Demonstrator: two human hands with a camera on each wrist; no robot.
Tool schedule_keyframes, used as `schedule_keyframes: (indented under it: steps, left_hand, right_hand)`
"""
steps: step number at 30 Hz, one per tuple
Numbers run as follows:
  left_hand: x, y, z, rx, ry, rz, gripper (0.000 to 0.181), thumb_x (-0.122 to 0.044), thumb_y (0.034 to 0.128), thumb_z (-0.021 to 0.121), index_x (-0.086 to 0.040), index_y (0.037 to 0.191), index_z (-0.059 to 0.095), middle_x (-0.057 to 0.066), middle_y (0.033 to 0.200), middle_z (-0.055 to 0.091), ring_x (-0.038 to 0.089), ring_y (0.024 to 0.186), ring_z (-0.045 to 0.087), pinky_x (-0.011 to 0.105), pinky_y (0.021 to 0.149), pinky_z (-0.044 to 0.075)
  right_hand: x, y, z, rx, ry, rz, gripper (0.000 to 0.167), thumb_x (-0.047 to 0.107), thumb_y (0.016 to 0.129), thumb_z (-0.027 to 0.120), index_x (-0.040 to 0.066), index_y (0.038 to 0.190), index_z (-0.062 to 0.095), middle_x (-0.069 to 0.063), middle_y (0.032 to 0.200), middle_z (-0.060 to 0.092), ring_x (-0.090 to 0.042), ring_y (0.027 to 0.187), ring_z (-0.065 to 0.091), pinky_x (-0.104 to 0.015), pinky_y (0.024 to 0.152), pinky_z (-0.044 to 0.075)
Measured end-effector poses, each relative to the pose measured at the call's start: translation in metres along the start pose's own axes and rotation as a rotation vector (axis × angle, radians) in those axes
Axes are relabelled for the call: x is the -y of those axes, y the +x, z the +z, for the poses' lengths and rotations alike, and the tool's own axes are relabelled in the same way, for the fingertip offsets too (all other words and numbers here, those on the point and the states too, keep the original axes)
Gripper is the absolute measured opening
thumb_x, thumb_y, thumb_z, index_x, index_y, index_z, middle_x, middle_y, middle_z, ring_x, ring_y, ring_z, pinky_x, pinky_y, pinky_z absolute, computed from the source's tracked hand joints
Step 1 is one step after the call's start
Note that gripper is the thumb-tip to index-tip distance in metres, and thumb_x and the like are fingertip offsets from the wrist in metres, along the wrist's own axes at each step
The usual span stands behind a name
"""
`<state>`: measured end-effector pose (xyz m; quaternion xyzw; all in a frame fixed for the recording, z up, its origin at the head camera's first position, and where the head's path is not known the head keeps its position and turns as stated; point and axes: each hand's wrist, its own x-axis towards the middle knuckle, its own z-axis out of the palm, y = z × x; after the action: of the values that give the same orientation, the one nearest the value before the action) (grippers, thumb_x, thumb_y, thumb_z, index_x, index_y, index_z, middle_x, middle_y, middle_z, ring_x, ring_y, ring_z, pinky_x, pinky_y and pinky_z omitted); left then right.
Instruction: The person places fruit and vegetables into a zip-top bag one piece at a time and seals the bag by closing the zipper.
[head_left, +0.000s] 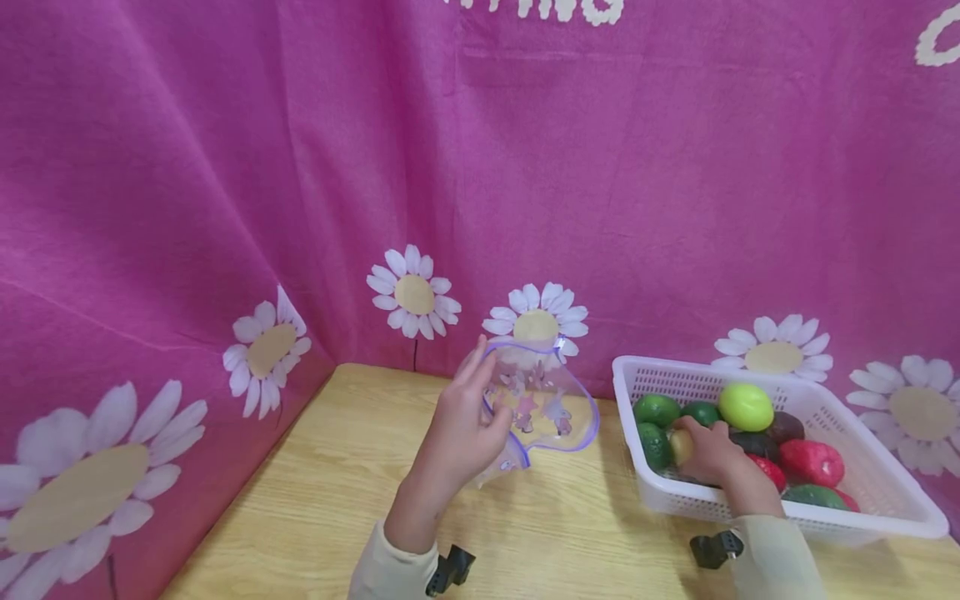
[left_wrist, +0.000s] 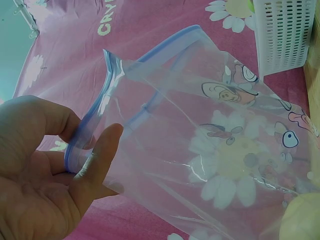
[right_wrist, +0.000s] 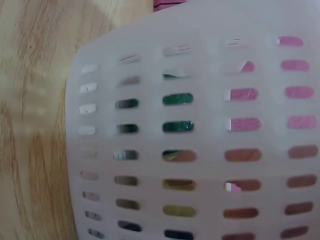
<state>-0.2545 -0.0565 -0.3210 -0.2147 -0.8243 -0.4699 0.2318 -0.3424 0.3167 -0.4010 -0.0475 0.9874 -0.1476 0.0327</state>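
Note:
A clear plastic zip bag [head_left: 536, 400] with a purple edge and cartoon prints hangs from my left hand [head_left: 461, 425]. In the left wrist view, my thumb and fingers pinch the zip bag's blue-edged mouth [left_wrist: 102, 95], which gapes apart. My right hand [head_left: 712, 454] reaches into a white slotted basket [head_left: 892, 500], its fingers curled around a yellowish round fruit [head_left: 681, 447] whose kind I cannot tell. Close by lie avocado-like green fruits [head_left: 655, 446] and a bright yellow-green lemon-shaped fruit [head_left: 746, 407]. From the right wrist, the basket wall [right_wrist: 205, 142] hides most of this.
Red fruit-like pieces [head_left: 812, 462] and dark ones [head_left: 786, 427] share the basket. Under everything is a wooden table [head_left: 315, 500]. A magenta cloth [head_left: 637, 183] with printed daisies stands behind the table and along its left side.

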Motion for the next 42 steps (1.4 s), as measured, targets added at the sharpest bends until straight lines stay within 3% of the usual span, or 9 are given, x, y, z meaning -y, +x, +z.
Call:
schedule_keyframes:
  steps: [13,22,28,31,34,36,38,41,42]
  left_hand:
    - [-0.001,0.000,0.001,0.005,0.000,-0.006,0.058,0.000,0.0915,0.060,0.006,0.148,0.047,0.014,0.165,0.028,0.000,0.041,0.031,0.018,0.044,0.042]
    - [-0.001,-0.001,0.006,0.019,-0.005,0.007,0.060,0.001,0.0897,0.060,0.007,0.148,0.046,0.013,0.166,0.027,0.001,0.042,0.032,0.019,0.044,0.043]
    - [-0.001,-0.001,0.009,0.016,0.003,0.036,0.061,0.002,0.0869,0.061,0.008,0.146,0.048,0.015,0.164,0.029,0.004,0.046,0.039,0.018,0.044,0.041]
    - [-0.002,-0.001,0.012,0.014,0.025,0.049,0.059,0.002,0.0867,0.061,0.009,0.144,0.049,0.016,0.164,0.030,0.014,0.090,0.065,0.017,0.045,0.042]
    - [-0.002,-0.001,0.014,0.017,0.052,0.057,0.057,0.000,0.0872,0.062,0.010,0.143,0.051,0.017,0.163,0.031,0.031,0.139,0.044,0.017,0.047,0.043]
    - [-0.002,-0.002,0.016,0.022,0.068,0.058,0.056,0.000,0.0876,0.062,0.010,0.142,0.052,0.017,0.162,0.032,0.033,0.137,0.045,0.017,0.048,0.043]
    - [-0.003,-0.003,0.017,0.033,0.067,0.048,0.056,-0.001,0.0886,0.063,0.009,0.143,0.051,0.017,0.163,0.031,0.023,0.104,0.063,0.016,0.047,0.042]
    - [-0.003,-0.003,0.018,0.045,0.053,0.038,0.057,-0.001,0.0891,0.063,0.008,0.144,0.050,0.016,0.164,0.029,0.007,0.053,0.047,0.016,0.046,0.041]
    - [-0.003,-0.002,0.018,0.047,0.044,0.045,0.058,0.000,0.0888,0.062,0.009,0.144,0.049,0.018,0.164,0.029,0.003,0.052,0.045,0.016,0.046,0.041]
  right_hand:
    - [-0.002,-0.001,-0.002,-0.062,0.001,0.004,0.052,0.013,0.082,0.068,-0.004,0.128,0.050,-0.047,0.111,0.041,-0.063,0.103,0.043,-0.078,0.085,0.042]
    - [0.016,-0.018,-0.020,-0.316,0.113,-0.091,0.055,0.016,0.086,0.071,0.000,0.133,0.048,-0.039,0.105,0.052,-0.052,0.096,0.049,-0.058,0.065,0.049]
    - [0.049,-0.044,-0.039,-0.491,0.303,-0.226,0.061,0.015,0.092,0.070,0.003,0.147,0.045,-0.034,0.124,0.054,-0.045,0.105,0.049,-0.057,0.076,0.047]
    - [0.070,-0.060,-0.045,-0.551,0.394,-0.285,0.062,0.013,0.094,0.069,0.006,0.150,0.044,-0.029,0.132,0.053,-0.037,0.104,0.052,-0.047,0.077,0.049]
    - [0.090,-0.074,-0.046,-0.585,0.460,-0.316,0.064,0.013,0.094,0.070,0.010,0.152,0.044,-0.024,0.136,0.054,-0.027,0.100,0.052,-0.032,0.074,0.050]
    - [0.101,-0.080,-0.045,-0.589,0.484,-0.332,0.065,0.012,0.093,0.071,0.012,0.152,0.044,-0.021,0.138,0.055,-0.024,0.098,0.053,-0.026,0.070,0.050]
    - [0.110,-0.085,-0.043,-0.584,0.502,-0.350,0.065,0.011,0.091,0.072,0.011,0.151,0.045,-0.020,0.136,0.058,-0.023,0.095,0.054,-0.024,0.069,0.051]
    - [0.121,-0.089,-0.041,-0.562,0.518,-0.384,0.064,0.008,0.089,0.073,0.011,0.148,0.047,-0.019,0.128,0.062,-0.023,0.092,0.056,-0.026,0.067,0.052]
    - [0.124,-0.090,-0.040,-0.552,0.528,-0.395,0.064,0.007,0.088,0.073,0.011,0.147,0.048,-0.019,0.125,0.063,-0.023,0.091,0.057,-0.027,0.067,0.053]
